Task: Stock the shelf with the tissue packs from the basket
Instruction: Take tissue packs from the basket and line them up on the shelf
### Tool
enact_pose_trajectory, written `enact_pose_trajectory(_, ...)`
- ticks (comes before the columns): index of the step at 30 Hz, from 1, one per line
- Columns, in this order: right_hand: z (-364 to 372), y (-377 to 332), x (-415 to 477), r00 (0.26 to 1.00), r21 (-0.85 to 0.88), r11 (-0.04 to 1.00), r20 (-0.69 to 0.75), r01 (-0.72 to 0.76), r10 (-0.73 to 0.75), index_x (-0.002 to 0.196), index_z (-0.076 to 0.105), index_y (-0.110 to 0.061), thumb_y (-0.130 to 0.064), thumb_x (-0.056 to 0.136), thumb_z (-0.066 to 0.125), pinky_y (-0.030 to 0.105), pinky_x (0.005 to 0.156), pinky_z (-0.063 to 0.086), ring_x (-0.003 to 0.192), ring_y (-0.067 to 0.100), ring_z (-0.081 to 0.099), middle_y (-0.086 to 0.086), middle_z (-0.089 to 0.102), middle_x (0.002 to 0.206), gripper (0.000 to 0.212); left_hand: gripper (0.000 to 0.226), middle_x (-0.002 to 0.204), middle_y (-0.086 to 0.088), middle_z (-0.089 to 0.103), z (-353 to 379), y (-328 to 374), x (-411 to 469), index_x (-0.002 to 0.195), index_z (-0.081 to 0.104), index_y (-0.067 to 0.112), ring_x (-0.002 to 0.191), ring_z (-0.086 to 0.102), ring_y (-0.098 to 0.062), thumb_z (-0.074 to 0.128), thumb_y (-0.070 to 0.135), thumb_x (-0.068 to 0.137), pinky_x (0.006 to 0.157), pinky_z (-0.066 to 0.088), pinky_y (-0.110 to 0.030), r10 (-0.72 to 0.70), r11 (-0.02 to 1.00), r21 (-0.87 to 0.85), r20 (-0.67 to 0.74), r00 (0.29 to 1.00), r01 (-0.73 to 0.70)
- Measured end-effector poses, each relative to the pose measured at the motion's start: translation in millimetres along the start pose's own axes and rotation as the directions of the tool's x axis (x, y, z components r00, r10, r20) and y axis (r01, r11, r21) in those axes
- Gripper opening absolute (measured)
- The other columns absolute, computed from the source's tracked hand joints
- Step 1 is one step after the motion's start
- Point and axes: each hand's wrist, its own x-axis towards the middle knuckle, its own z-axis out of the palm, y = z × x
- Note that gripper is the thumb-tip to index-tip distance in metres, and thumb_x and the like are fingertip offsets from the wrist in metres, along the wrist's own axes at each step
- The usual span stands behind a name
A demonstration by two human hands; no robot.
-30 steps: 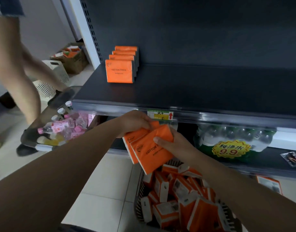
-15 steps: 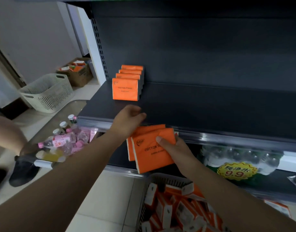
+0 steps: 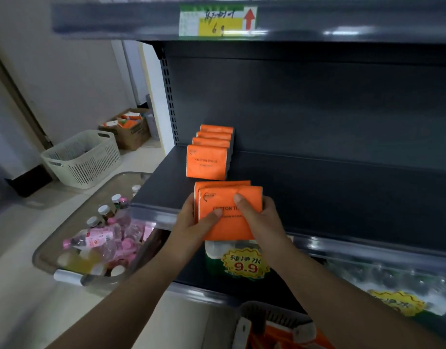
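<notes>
Around: a row of tissue packs (image 3: 206, 161) stands at the left end of the shelf (image 3: 317, 192), running from mid-depth to the back wall; a price tag (image 3: 216, 20) sits on the edge of the shelf above
Floor, left: a clear tub of bottles (image 3: 90, 248), a white hamper (image 3: 83, 157), a cardboard box (image 3: 131, 132)
Below: bottled water (image 3: 244, 264) on the lower shelf; the basket (image 3: 274, 321), orange packs inside
In the way: the row's front pack stands just behind the held packs (image 3: 229, 215), apart from them
Left hand (image 3: 194, 222): grips the held packs' left edge, thumb on the front face
Right hand (image 3: 262, 217): grips their right edge, thumb on the front face
Held packs: two, one behind the other, at the shelf's front edge near its left end; contact with the shelf unclear
Facing: upright, broad printed face forward; long axis along the front edge
</notes>
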Motion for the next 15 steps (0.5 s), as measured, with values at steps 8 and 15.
enact_pose_trajectory(8, 39, -22, 41, 0.998, -0.125, 0.99, -0.011, 0.062, -0.064, 0.132, 0.036, -0.017, -0.038, 0.091, 0.054, 0.035, 0.088, 0.043, 0.104, 0.014, 0.047, 0.002, 0.038, 0.13, 0.05, 0.021, 0.101, 0.017, 0.064, -29, -1, 55, 0.111, 0.051, 0.039, 0.084, 0.065, 0.006, 0.054, 0.025, 0.095, 0.066, 0.048, -0.012, -0.004, 0.998, 0.054, -0.061, 0.998, 0.007)
enact_pose_trajectory(15, 61, -23, 69, 0.998, -0.173, 0.983, -0.002, 0.069, -0.071, 0.133, 0.035, -0.016, -0.03, 0.094, 0.046, 0.032, 0.083, 0.036, 0.093, 0.01, 0.041, 0.003, 0.032, 0.125, 0.043, 0.032, 0.107, 0.012, 0.061, -52, -7, 99, 0.126, 0.046, 0.03, 0.095, 0.058, 0.0, 0.052, 0.025, 0.095, 0.071, 0.043, -0.018, -0.025, 0.996, 0.085, -0.107, 0.994, 0.034)
